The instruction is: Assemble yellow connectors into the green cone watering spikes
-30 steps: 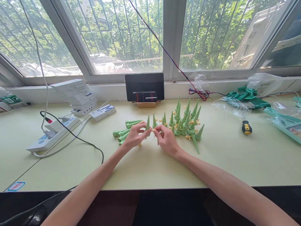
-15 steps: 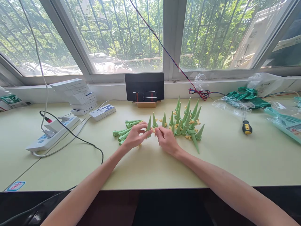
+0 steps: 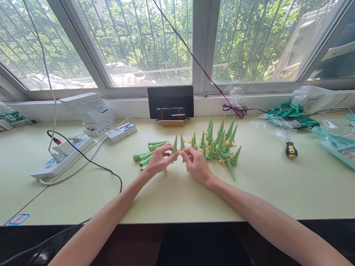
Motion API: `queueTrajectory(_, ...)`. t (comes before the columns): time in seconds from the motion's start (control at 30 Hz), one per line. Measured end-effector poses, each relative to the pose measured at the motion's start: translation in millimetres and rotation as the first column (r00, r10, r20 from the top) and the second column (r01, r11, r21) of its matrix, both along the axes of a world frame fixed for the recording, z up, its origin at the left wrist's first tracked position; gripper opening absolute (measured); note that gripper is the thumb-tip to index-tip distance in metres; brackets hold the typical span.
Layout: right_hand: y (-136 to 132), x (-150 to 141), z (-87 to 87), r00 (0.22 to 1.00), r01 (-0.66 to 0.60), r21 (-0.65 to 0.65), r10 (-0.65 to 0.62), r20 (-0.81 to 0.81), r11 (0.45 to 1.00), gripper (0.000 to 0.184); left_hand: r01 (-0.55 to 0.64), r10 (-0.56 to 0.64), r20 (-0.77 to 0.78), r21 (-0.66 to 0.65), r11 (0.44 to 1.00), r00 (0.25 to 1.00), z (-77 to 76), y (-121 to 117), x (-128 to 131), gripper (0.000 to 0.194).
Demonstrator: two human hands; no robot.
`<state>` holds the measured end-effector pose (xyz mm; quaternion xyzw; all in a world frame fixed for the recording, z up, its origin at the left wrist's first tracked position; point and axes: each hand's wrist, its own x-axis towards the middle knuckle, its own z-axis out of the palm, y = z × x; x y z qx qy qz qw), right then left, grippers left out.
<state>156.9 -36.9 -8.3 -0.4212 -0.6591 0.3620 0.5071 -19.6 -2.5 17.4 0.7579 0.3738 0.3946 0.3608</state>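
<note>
My left hand (image 3: 158, 160) is closed around the base of an upright green plastic cone spike (image 3: 174, 145). My right hand (image 3: 196, 163) pinches a small yellow piece (image 3: 180, 154) against that spike's base; the piece is mostly hidden by my fingers. Several green spikes (image 3: 220, 142) stand upright just behind and to the right of my right hand, with small yellow fittings among them. One spike (image 3: 230, 168) lies on its side at the right. More green pieces (image 3: 144, 157) lie flat on the table to the left of my left hand.
A phone on a stand (image 3: 170, 105) leans at the window sill. A white power strip (image 3: 62, 157) with cables and stacked white boxes (image 3: 90, 112) sit at the left. A yellow-black screwdriver (image 3: 290, 149) and plastic bags (image 3: 291, 112) lie at the right.
Both hands stay together at the spike; the fingers have shifted slightly, and the right hand has edged a little to the left toward the spike.
</note>
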Motion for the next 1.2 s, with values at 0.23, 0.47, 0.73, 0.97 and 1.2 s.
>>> queueTrajectory(0.23,1.2,0.8,-2.9,0.999,-0.035,0.021,0.036,-0.038,0.999,0.026,-0.015,0.015,0.002,-0.039,0.999,1.0,-2.9,0.9,-1.7,0.028)
queueTrajectory(0.47,1.6,0.2,-1.2,0.999,-0.036,0.005,0.036,-0.041,0.999,0.024,0.003,-0.004,-0.002,-0.019,1.0,1.0,-2.6,1.2,-1.4,0.024)
queueTrajectory(0.73,1.5,1.5,-1.7,1.0,-0.024,0.002,0.024,0.0,1.0,0.029,0.031,-0.031,0.002,-0.018,0.999,1.0,-0.8,0.4,-0.9,0.019)
queueTrajectory(0.97,2.5,1.2,-3.2,0.998,0.014,0.021,-0.015,0.062,1.0,0.034,0.066,-0.066,0.01,-0.016,0.998,0.998,1.4,-1.6,1.0,0.018)
queueTrajectory(1.2,3.5,-0.1,-3.3,0.993,0.053,0.04,-0.057,0.101,0.998,0.043,0.081,-0.081,0.007,-0.021,0.996,0.997,4.1,-3.2,2.4,0.019)
